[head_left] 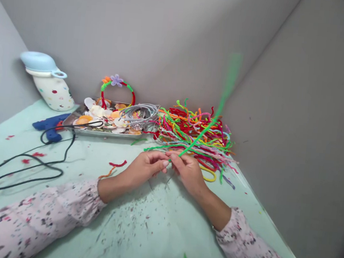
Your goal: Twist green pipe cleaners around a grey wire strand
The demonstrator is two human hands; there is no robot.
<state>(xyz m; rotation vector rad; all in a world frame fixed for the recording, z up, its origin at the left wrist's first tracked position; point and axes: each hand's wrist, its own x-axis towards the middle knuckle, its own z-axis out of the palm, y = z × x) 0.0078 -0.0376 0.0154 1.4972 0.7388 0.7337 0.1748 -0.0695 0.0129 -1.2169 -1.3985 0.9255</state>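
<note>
A long green pipe cleaner (pixel 202 134) runs up and to the right from my fingers, its far end blurred by motion. My right hand (pixel 189 172) pinches it near its lower part between thumb and fingers. My left hand (pixel 147 166) is closed beside it, thumb and fingertips meeting at the lower end of the same pipe cleaner. Thin dark wire-like strands show below my fingertips; whether I hold them I cannot tell. Just behind my hands lies a tangled pile of colourful pipe cleaners (pixel 187 126).
A metal tray (pixel 107 135) holds shells, a coil of grey wire (pixel 143 114) and a pipe-cleaner hoop with flowers (pixel 134 97). To its left are a blue glue gun (pixel 49 123), a looping black cord (pixel 27 178) and a white bottle (pixel 54 91). Walls stand behind and right.
</note>
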